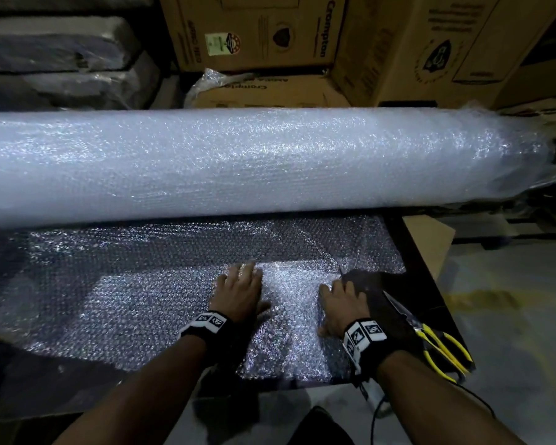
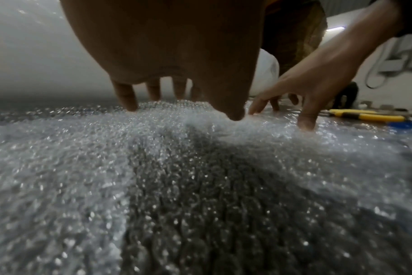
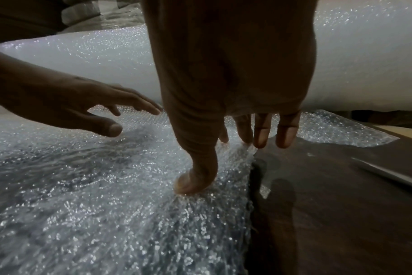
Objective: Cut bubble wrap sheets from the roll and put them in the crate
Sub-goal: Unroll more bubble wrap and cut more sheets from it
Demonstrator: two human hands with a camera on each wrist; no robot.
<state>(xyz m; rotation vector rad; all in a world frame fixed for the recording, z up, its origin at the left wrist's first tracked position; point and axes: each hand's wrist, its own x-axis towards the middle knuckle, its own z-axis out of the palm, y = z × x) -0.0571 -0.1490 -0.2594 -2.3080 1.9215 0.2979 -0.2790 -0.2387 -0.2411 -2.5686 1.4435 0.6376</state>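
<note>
Both hands lie spread and flat, holding nothing: the left hand (image 1: 238, 292) and the right hand (image 1: 342, 305) press side by side on the bubble wrap sheet (image 1: 161, 303) covering the near part of the dark counter (image 1: 421, 284). Yellow-handled scissors (image 1: 437, 342) rest just right of the right hand, off the sheet. Behind the hands, the bubble wrap roll (image 1: 238, 162) lies across the counter's far side, cardboard boxes (image 1: 257, 30) beyond it

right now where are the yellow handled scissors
In the head view the yellow-handled scissors lie on the dark table's right edge, beside the right hand.
</note>
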